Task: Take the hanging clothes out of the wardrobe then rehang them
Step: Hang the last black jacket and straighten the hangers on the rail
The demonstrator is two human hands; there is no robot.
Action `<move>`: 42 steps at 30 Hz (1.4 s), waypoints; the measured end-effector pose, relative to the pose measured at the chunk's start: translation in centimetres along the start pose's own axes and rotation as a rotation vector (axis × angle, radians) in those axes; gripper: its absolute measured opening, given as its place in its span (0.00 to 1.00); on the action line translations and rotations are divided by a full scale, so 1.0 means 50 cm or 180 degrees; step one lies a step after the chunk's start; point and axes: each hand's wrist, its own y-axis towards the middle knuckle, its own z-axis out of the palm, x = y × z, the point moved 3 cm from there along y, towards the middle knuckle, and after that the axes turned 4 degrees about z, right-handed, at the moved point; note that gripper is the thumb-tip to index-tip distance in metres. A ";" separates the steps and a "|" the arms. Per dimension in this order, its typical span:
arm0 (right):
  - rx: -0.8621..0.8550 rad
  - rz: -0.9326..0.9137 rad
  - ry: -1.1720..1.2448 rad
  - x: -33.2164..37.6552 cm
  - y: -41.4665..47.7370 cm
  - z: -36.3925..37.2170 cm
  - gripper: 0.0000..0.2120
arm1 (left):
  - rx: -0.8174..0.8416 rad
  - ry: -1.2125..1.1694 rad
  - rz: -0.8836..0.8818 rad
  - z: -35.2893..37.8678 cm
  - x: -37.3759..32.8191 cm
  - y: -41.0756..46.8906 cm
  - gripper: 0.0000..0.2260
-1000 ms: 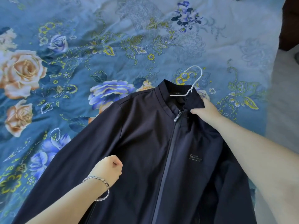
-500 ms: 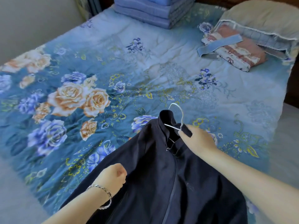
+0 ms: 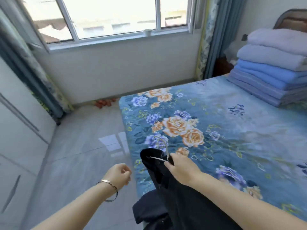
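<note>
Clearly the right hand (image 3: 181,170) pinches the thin white wire hanger (image 3: 163,146) at its neck; the smooth dark jacket (image 3: 166,196) droops from it beside the floral quilt (image 3: 232,130); the left hand (image 3: 118,174) curls, empty, above glossy tiles (image 3: 83,155).

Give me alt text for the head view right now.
The right hand grips a dark jacket by its white hanger beside the floral-covered bed. The left hand, curled and empty, hovers over the tiled floor.

Bedroom: bed (image 3: 232,130) right, wardrobe (image 3: 16,130) left, window (image 3: 108,15) behind.
Far right on it lie folded blankets (image 3: 269,70); the jacket (image 3: 174,196) hangs over its near edge.
</note>
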 end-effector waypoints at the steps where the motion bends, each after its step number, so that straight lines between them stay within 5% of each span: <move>1: 0.0063 -0.0103 0.0039 0.068 0.006 0.019 0.16 | -0.0137 -0.0061 -0.0066 -0.054 0.035 -0.028 0.09; 10: 0.0496 -0.1113 -0.0249 0.667 -0.087 0.137 0.11 | -0.1516 -0.0493 -0.0731 -0.476 0.390 -0.355 0.11; 15: 0.0893 -0.1862 -0.0490 0.925 -0.178 0.233 0.13 | -0.2119 -0.0686 -0.1043 -0.615 0.563 -0.539 0.11; 20: 0.0700 -0.2790 -0.0959 1.149 -0.246 0.329 0.10 | -0.2587 -0.0957 -0.1510 -0.698 0.702 -0.691 0.11; 25: 0.0415 -0.3664 -0.1320 1.345 -0.270 0.413 0.13 | -0.3313 -0.1039 -0.2061 -0.768 0.789 -0.829 0.11; 34: 0.0765 -0.4849 -0.1195 1.649 -0.392 0.506 0.13 | -0.4515 -0.1261 -0.2836 -0.848 0.839 -1.023 0.10; 42: 0.0305 -0.5150 -0.1457 1.847 -0.506 0.622 0.12 | -0.4726 -0.1080 -0.2969 -0.951 0.893 -1.151 0.11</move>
